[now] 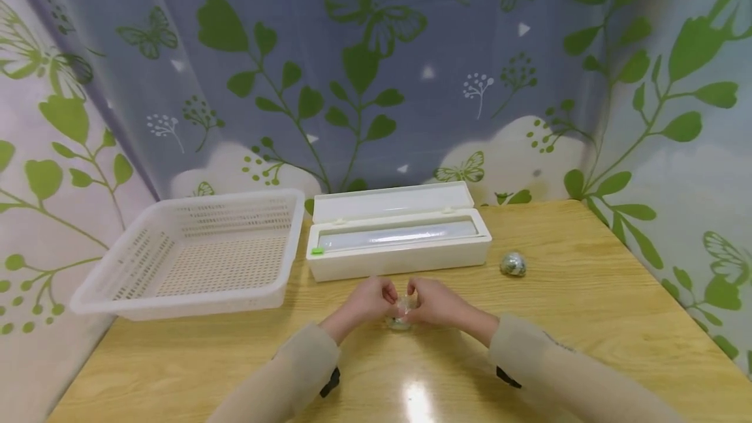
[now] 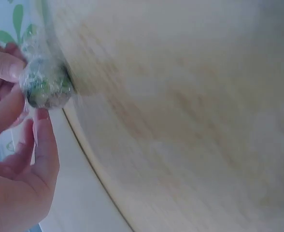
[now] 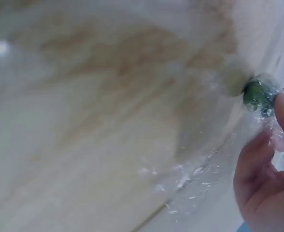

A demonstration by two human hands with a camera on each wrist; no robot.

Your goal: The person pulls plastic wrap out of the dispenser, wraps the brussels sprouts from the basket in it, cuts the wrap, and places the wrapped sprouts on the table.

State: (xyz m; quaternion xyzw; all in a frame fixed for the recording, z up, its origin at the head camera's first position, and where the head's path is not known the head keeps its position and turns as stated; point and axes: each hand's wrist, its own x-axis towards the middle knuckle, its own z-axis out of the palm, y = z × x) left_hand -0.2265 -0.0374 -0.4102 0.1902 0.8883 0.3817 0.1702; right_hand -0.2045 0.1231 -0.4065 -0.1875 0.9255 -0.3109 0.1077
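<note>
Both hands meet low over the table, just in front of a long white box. Between them is a small round green thing in clear plastic wrap (image 1: pixel 398 324), its wrap crinkled tight in the left wrist view. My left hand (image 1: pixel 373 296) pinches the wrap with thumb and fingers, one fingertip under the bundle. From the other side, my right hand (image 1: pixel 437 302) pinches the gathered wrap. A loose clear sheet of plastic wrap (image 3: pixel 188 181) trails beside the right hand. What is inside the wrap shows only as dark and light green.
A long white box (image 1: pixel 399 263) with its lid (image 1: pixel 393 204) raised holds a shiny pale roll (image 1: pixel 399 235). To its right lies another wrapped round bundle (image 1: pixel 514 264). A white plastic basket (image 1: pixel 288 240) stands at the left on the wooden table (image 1: pixel 587 292); patterned curtains hang behind.
</note>
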